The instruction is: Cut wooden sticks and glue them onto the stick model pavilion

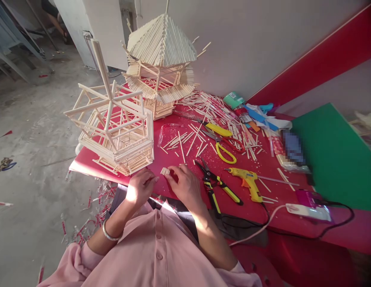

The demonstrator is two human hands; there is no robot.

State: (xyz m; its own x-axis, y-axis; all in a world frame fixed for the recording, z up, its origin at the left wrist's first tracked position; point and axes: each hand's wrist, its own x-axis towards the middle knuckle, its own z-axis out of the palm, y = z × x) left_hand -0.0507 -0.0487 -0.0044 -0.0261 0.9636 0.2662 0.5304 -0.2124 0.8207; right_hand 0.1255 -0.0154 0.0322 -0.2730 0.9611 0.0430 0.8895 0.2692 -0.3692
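Observation:
My right hand [187, 184] pinches a small row of short, pale wooden sticks [165, 171] laid side by side, just above the red tabletop [165, 153]. To its left, my left hand [140, 187] is closed, thumb and fingertips together; what they hold, if anything, is too small to make out. Close beyond the left hand stands an open frame model [130, 153] built of the same sticks, with a tall post of bundled sticks. A second stick model [161, 44] with a pointed, covered roof stands behind it.
Loose sticks [200, 104] spread over the back of the table. Yellow-handled scissors [225, 153], pliers [216, 183] and a yellow glue gun [246, 179] lie to the right. Cables run to a white power strip [307, 212]. A green board [337, 159] stands at far right.

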